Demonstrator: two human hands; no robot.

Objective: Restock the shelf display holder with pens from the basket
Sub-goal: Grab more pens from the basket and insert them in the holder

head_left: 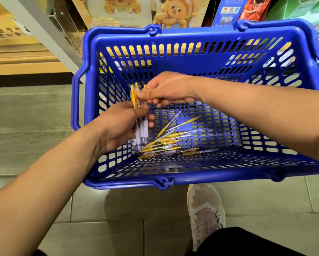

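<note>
Left: white shelf post [49,32], tiled floor [25,126]. Left hand [120,124] clenched round upright bunch of pens [140,115] over blue basket [77,100]. Right hand [170,88] pinching bunch's yellow tops. Loose pens [169,145] on basket floor. Shoe [205,209] below; picture boxes [175,12] behind.

A basket [192,39] fills the frame's centre, on the floor [25,117]. Loose pens [166,145] lie inside at its lower left. A shoe [205,209] sits below it, shelves [118,10] above.
</note>
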